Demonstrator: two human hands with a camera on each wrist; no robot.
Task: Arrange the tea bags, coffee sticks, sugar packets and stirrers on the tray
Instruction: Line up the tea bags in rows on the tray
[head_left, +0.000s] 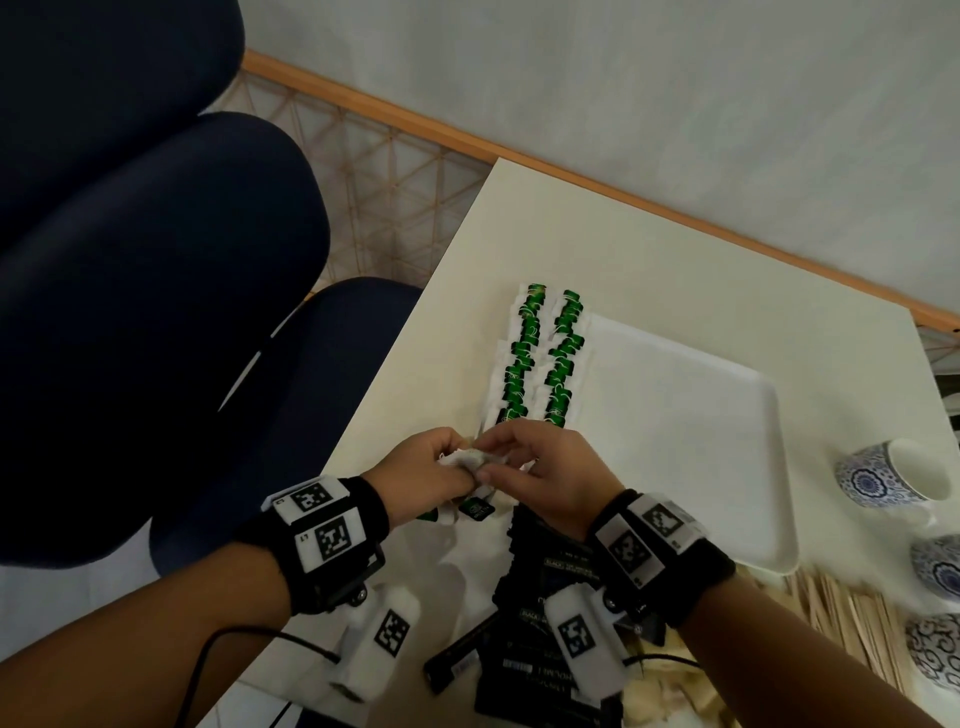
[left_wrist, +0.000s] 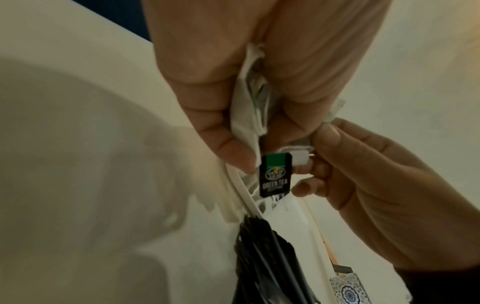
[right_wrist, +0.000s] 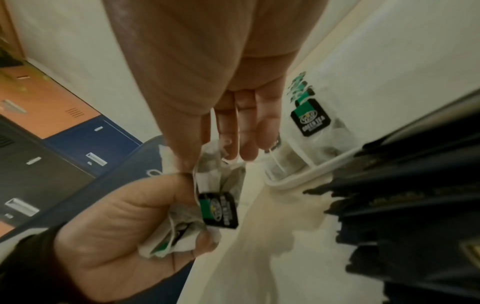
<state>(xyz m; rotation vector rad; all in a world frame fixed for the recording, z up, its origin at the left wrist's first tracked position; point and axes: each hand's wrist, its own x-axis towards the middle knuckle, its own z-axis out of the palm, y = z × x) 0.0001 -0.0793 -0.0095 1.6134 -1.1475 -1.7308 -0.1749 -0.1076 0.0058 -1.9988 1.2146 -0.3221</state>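
Observation:
My left hand grips a small bunch of white tea bags just off the near left corner of the white tray. My right hand pinches one bag of that bunch between thumb and fingers. A black and green "green tea" tag hangs below the bunch, and the same tag shows in the right wrist view. Two rows of tea bags with green tags lie along the tray's left side. Black coffee sticks are piled under my right wrist. Wooden stirrers lie at the lower right.
Blue-patterned cups stand right of the tray, near the table's edge. Dark blue chairs sit left of the table. The right part of the tray is bare. Pale crumpled packets lie near the front edge.

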